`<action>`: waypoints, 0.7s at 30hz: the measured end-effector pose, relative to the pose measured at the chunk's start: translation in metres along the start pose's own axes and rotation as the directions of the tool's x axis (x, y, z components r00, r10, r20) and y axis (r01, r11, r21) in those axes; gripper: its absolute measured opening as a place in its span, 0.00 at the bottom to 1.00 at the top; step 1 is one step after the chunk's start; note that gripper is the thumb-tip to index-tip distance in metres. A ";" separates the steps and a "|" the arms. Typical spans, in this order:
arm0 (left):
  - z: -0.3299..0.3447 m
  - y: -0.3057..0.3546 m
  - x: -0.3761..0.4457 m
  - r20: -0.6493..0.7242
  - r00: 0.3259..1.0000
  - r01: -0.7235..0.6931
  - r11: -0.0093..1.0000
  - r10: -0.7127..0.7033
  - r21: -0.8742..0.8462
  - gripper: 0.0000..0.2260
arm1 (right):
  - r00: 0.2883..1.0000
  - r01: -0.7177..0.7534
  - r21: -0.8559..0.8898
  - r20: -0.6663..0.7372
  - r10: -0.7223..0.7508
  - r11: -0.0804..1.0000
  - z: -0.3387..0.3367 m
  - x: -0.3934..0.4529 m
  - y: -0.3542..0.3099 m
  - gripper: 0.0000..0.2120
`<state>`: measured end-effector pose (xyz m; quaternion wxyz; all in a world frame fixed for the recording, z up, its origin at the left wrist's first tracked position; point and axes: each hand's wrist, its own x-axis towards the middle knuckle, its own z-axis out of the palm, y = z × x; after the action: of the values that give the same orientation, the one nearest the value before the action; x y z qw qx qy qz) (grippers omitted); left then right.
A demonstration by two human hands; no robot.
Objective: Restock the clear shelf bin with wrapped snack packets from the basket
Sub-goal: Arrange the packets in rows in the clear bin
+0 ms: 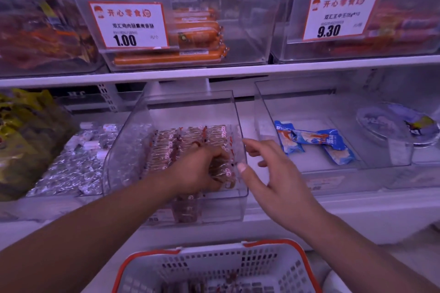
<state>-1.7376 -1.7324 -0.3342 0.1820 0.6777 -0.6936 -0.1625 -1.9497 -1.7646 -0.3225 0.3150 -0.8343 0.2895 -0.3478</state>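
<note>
Clear shelf bin (133,150), centre of frame on the lower shelf, already holds neat rows of wrapped snack packets (181,143) across its floor. Left hand (197,171) is inside the bin near the front right corner, fingers curled round a small bunch of brownish packets, pressing them down against the ones already there. Right hand (273,171) hovers just outside the bin's right wall, fingers spread and loose, holding nothing; index tip near the wall's top edge, can't tell if it touches. Basket (281,259), white mesh with orange rim, sits bottom centre of frame below the shelf; a few packets are visible at its bottom, blurred.

Step in hand, as I read it: setting a handful into the front of the bin. To do it well: line the packets up with the existing rows, same orientation, before letting go; release low so they don't topple or skew the stack. The free hand could steady the bin wall so it doesn't slide on the shelf. Front right looks like the gap to fill. More stock appears left in the basket, so the task seems partway done.

Nearby: foil-wrapped packets (78,166) lower left, blue packets (316,143) in the bin to the right, orange sausages (190,38) and price tags (128,25) on the upper shelf.
</note>
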 end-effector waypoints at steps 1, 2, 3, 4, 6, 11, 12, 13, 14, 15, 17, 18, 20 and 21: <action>0.000 0.001 0.001 0.026 0.999 -0.029 0.997 0.027 0.069 0.23 | 1.000 0.000 -0.001 -0.002 0.000 1.000 0.001 0.001 0.000 0.22; 0.000 0.002 0.001 0.066 0.997 -0.058 0.989 0.049 0.139 0.22 | 1.000 -0.006 0.004 -0.010 0.006 1.000 0.001 0.002 -0.001 0.21; 0.000 0.003 0.000 0.108 0.993 -0.079 0.975 0.058 0.206 0.22 | 1.000 -0.017 0.011 -0.020 0.017 1.000 0.001 0.003 -0.001 0.20; 0.000 0.002 -0.001 0.136 0.989 -0.097 0.960 0.062 0.264 0.24 | 0.999 -0.027 0.018 -0.033 0.028 0.999 0.002 0.005 -0.002 0.19; 0.001 0.001 -0.002 0.157 0.984 -0.144 0.900 0.085 0.412 0.28 | 0.997 -0.042 0.032 -0.059 0.044 0.999 0.003 0.007 -0.001 0.19; 0.010 -0.002 -0.003 0.378 0.925 -0.268 0.653 -0.030 0.709 0.34 | 0.995 -0.044 0.046 -0.085 0.048 0.998 0.010 0.009 0.000 0.17; 0.012 -0.002 -0.002 0.401 0.913 -0.262 0.650 -0.072 0.713 0.34 | 0.996 -0.045 0.043 -0.080 0.049 0.998 0.011 0.008 0.000 0.18; 0.012 -0.002 -0.001 0.412 0.906 -0.251 0.660 -0.098 0.708 0.34 | 0.996 -0.047 0.043 -0.078 0.050 0.998 0.011 0.008 0.000 0.19; 0.012 -0.002 0.000 0.415 0.904 -0.240 0.680 -0.104 0.692 0.35 | 0.995 -0.051 0.044 -0.080 0.055 0.998 0.011 0.008 0.001 0.20; 0.012 -0.002 0.000 0.412 0.906 -0.230 0.705 -0.096 0.671 0.35 | 0.994 -0.057 0.046 -0.085 0.061 0.997 0.012 0.008 0.002 0.21; 0.013 -0.004 0.001 0.390 0.919 -0.228 0.734 -0.054 0.640 0.36 | 0.993 -0.071 0.047 -0.093 0.075 0.996 0.012 0.008 0.004 0.22; 0.014 -0.006 0.002 0.378 0.925 -0.235 0.734 -0.032 0.637 0.36 | 0.992 -0.077 0.049 -0.096 0.081 0.996 0.012 0.008 0.005 0.22; 0.017 -0.009 0.004 0.357 0.934 -0.236 0.729 -0.013 0.642 0.36 | 0.991 -0.082 0.055 -0.100 0.087 0.995 0.012 0.007 0.006 0.23; 0.018 -0.010 0.005 0.354 0.935 -0.231 0.730 -0.016 0.643 0.36 | 0.991 -0.084 0.060 -0.100 0.090 0.995 0.012 0.007 0.006 0.23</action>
<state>-1.7377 -1.7383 -0.3547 -0.1877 0.6171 -0.7641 -0.0021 -1.9380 -1.7693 -0.3303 0.3378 -0.7927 0.3316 -0.3841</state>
